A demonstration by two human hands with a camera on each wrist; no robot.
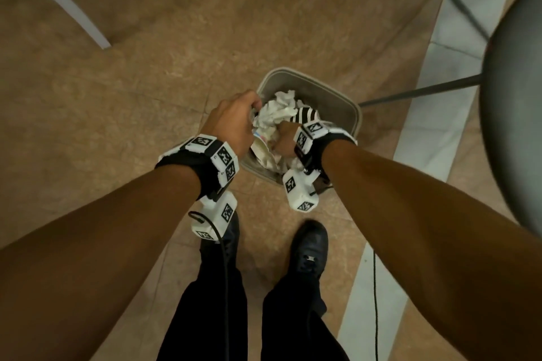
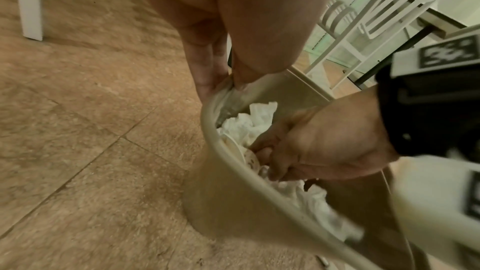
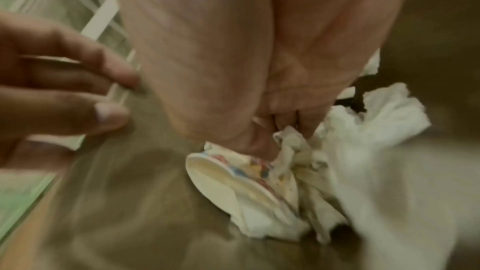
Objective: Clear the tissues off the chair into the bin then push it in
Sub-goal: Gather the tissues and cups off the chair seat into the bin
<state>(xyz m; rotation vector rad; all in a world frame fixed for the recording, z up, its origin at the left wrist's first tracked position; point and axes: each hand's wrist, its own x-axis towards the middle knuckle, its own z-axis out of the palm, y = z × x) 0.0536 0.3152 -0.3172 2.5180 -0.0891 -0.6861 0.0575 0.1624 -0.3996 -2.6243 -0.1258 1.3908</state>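
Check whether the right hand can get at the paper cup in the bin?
Probably yes: the right hand is already down inside the bin, fingers among the tissues right against the cup, with nothing between.

A crushed paper cup with a coloured print (image 3: 233, 174) and a black-and-white striped item (image 1: 305, 114) are seen just beside the fingers, with black shoes (image 1: 311, 246) on the brown tiled floor (image 1: 132, 91) below and a white furniture leg (image 1: 64, 0) well apart.
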